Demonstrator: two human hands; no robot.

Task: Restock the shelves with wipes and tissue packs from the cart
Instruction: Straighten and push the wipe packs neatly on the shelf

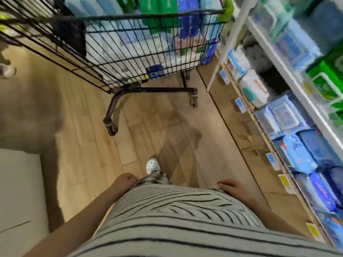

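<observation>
A black wire cart (141, 52) stands ahead of me, filled with blue, white and green packs of wipes and tissues (159, 21). The shelves (289, 58) run along my right side, lined with blue wipes packs (297, 154), a white pack (255, 88) and green packs (326, 80). My left hand (126, 179) hangs by my hip with fingers curled and nothing in it. My right hand (232, 185) rests at my other hip, fingers loosely apart and empty. Both hands are well short of the cart and the shelves.
Wooden floor (148, 130) lies between me and the cart. A white unit (18, 191) sits at the lower left. A blurred grey shape (27, 112) stands at the left. Price tags (271, 160) line the shelf edge. My white shoe (153, 165) points forward.
</observation>
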